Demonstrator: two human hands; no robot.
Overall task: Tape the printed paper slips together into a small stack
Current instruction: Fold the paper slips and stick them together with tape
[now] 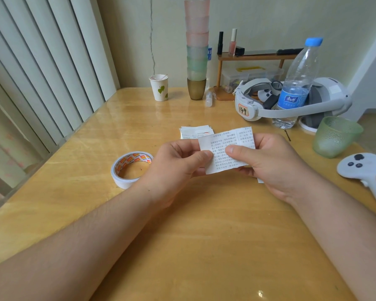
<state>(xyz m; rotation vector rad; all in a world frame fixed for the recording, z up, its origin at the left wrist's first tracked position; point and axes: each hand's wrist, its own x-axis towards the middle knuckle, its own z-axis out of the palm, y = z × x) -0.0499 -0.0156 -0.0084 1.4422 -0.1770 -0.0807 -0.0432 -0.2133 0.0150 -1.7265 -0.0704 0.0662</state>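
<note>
A printed paper slip [227, 141] is held just above the middle of the wooden table [204, 235]. My left hand [174, 164] pinches its left edge between thumb and fingers. My right hand [267, 161] grips its right part, thumb pressed on the printed face. Behind the slip a small pile of more printed slips [192, 131] lies flat on the table. A roll of white tape [129, 169] with an orange-printed core lies flat to the left of my left hand.
A green glass [334, 136], a white game controller [365, 170], a water bottle [296, 83] and a white headset [291, 103] crowd the right. A tall stack of cups [197, 48], a paper cup [159, 87] and a wooden shelf [254, 57] stand at the back. A hairpin [288, 135] lies by the bottle.
</note>
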